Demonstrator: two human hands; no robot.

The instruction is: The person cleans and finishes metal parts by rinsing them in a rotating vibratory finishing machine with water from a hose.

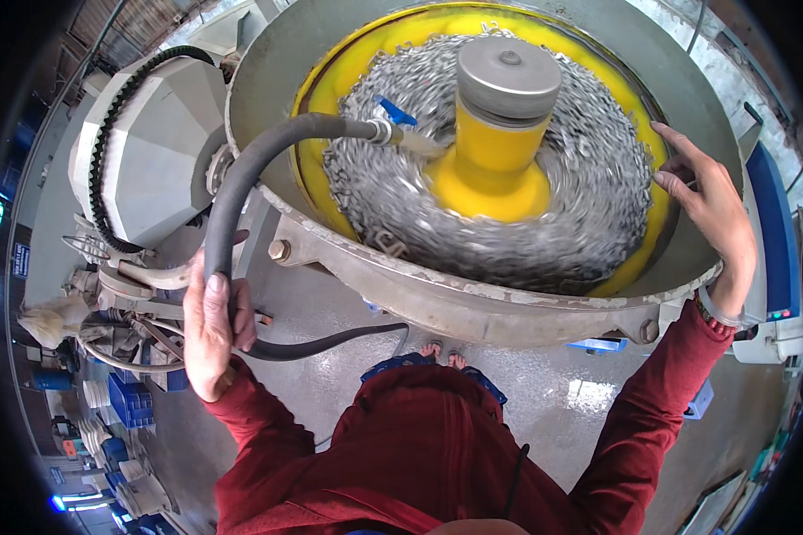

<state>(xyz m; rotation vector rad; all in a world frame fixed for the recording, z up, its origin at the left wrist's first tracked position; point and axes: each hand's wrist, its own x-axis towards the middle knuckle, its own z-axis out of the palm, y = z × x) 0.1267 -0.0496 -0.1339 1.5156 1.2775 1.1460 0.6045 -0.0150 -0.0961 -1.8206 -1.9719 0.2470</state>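
My left hand is wrapped round a thick dark grey hose, which arches over the rim of a large round metal tub. The hose ends in a fitting with a blue valve handle, pointing at the yellow centre column. Small silvery metal parts fill the tub's yellow lining around that column, most of them blurred by motion. Over the right side of the tub, my right hand is open, its fingers apart and extended close to the lining's edge. Nothing shows in it.
A grey faceted housing with a black ribbed edge stands left of the tub. Below, the hose trails across the wet floor near my feet. Blue crates and stacked goods are at the lower left. A blue panel stands at the right.
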